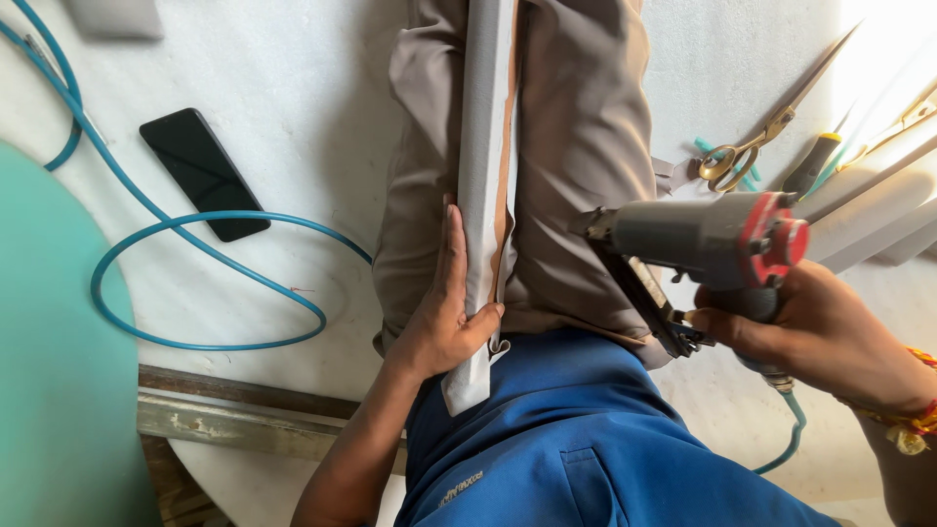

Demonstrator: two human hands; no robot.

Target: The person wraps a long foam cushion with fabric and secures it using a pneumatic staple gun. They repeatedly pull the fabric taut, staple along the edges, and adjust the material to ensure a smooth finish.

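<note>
Pressing flat, fingers extended, the left hand [444, 317] pins a long pale grey fabric strip [485, 176] against a taupe upholstered panel [576, 146] lying on a white table [293, 107], while the right hand [820, 337] is wrapped around a grey pneumatic staple gun [703, 244] just right of the strip

Left hand [444, 317] flat (right hand [815, 327] seemingly clenched)

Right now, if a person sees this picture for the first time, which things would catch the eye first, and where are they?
Probably the grey staple gun with its red end cap, held in the right hand at the right. In the centre, the left hand presses a long grey strip flat against beige fabric. On the white surface to the left, a blue hose loops near a black phone, and gold scissors lie at the upper right.
</note>
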